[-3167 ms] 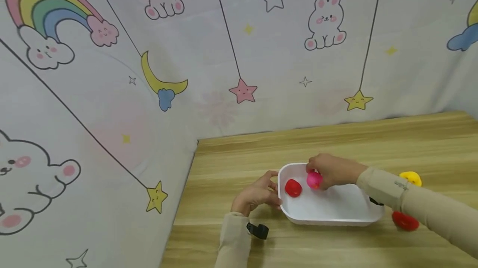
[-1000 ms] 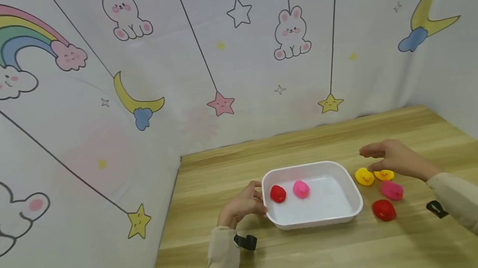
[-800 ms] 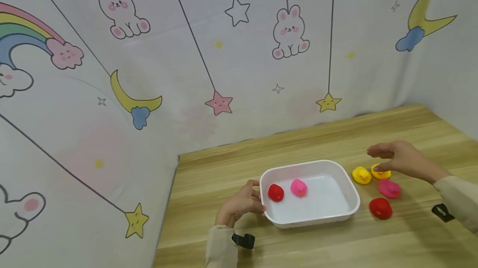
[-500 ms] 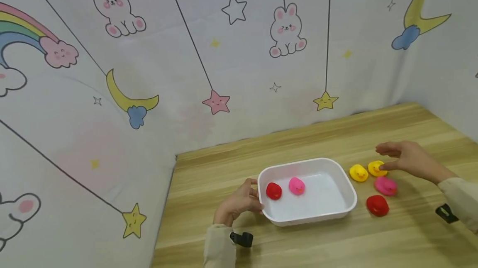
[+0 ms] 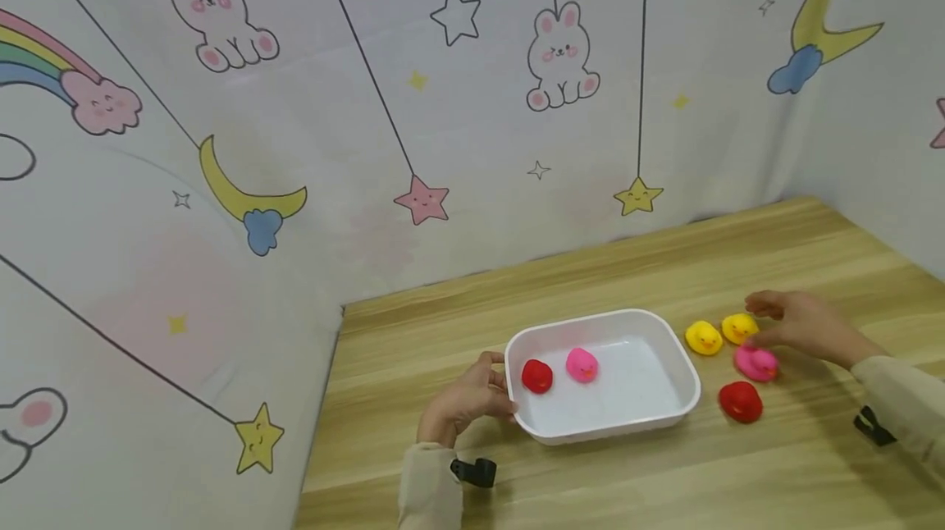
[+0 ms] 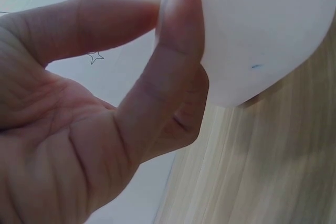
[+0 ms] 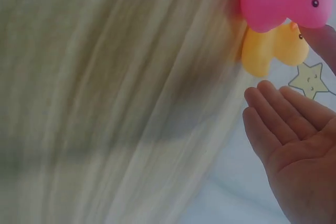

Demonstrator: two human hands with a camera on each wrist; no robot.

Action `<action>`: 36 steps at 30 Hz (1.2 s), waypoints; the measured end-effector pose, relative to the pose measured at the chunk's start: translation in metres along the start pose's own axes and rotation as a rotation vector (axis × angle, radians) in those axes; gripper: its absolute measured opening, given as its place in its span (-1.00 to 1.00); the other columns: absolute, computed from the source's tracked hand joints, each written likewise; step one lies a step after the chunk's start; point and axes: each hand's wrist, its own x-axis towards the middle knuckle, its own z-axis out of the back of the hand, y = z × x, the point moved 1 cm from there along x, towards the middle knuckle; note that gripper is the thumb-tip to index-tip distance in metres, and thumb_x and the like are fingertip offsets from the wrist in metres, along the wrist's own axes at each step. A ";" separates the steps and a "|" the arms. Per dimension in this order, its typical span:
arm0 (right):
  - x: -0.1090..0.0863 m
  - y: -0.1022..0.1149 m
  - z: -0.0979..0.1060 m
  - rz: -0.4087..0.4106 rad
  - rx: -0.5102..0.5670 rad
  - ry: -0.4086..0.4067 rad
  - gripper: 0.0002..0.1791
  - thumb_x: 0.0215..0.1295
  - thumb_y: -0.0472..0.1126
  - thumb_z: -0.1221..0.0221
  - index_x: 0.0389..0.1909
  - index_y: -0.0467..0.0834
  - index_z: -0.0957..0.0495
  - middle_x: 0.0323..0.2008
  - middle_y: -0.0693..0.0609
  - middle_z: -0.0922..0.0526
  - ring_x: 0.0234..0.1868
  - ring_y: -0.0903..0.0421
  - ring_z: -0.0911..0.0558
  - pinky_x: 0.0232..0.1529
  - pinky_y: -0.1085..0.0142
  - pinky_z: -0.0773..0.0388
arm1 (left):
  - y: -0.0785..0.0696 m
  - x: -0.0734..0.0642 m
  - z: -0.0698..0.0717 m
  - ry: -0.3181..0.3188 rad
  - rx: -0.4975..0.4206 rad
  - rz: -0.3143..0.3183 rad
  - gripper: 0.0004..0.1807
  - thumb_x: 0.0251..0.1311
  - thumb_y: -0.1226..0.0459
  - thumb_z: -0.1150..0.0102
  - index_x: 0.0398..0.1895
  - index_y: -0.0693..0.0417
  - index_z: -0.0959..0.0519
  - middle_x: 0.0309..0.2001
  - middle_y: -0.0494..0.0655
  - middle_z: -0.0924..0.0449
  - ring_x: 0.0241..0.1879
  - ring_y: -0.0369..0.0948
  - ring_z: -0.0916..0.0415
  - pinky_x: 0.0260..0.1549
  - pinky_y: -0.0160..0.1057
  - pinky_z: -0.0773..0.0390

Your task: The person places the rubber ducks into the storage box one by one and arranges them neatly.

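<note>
Grips white tray (image 5: 635, 390) with left hand (image 5: 467, 399), lower center of frame; poises right hand (image 5: 810, 326), unclenched, empty, by pink rubber duck (image 5: 755, 364), lower right; could bump adjacent yellow duck (image 5: 739, 328) if closing wide.

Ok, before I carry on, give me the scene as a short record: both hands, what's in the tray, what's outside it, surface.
Left hand: pinches the wall of the white tray at its left end
Right hand: holds nothing; close by the outer pink duck, contact unclear
In tray: inner red toy, inner pink duck
Right of tray: left yellow duck, right yellow duck, outer pink duck, outer red toy
Surface: wood-grain table
</note>
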 end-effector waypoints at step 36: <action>0.013 0.003 -0.001 0.086 0.146 -0.101 -0.44 0.09 -0.24 -0.46 0.06 -0.44 -0.54 -0.03 -0.36 -0.65 -0.09 0.03 -0.69 -0.15 0.48 -0.56 | 0.001 -0.003 0.000 -0.003 -0.019 -0.003 -0.15 -0.08 0.67 -0.19 0.36 0.38 -0.09 -0.14 0.30 -0.48 -0.44 -0.13 -0.57 -0.34 -0.19 -0.75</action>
